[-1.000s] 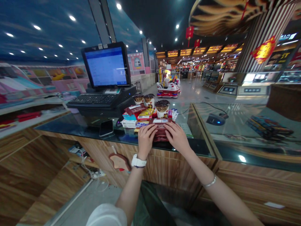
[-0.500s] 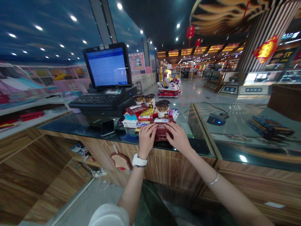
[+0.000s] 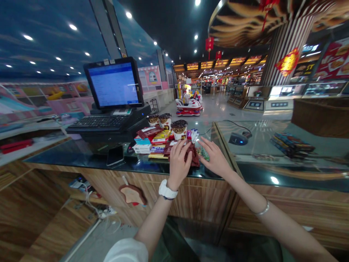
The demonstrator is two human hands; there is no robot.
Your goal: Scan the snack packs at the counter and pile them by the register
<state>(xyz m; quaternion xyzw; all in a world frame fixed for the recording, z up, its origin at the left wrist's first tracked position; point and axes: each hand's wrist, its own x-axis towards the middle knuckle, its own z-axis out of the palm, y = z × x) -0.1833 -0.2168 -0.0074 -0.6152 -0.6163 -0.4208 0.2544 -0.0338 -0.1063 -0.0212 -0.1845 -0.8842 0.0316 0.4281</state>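
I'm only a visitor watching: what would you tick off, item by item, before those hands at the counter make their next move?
1. Left hand on the red packets: ok, its fingers lie over them; whether the grip is firm, cannot tell.
2. Right hand free: ok, open with fingers spread, beside the packets.
3. Lidded cups upright: ok, though they stand close behind the hands.
4. Snack pile steady: cannot tell; it is stacked unevenly.
5. Phone out of the way: ok, flat on the glass, left of the pile.
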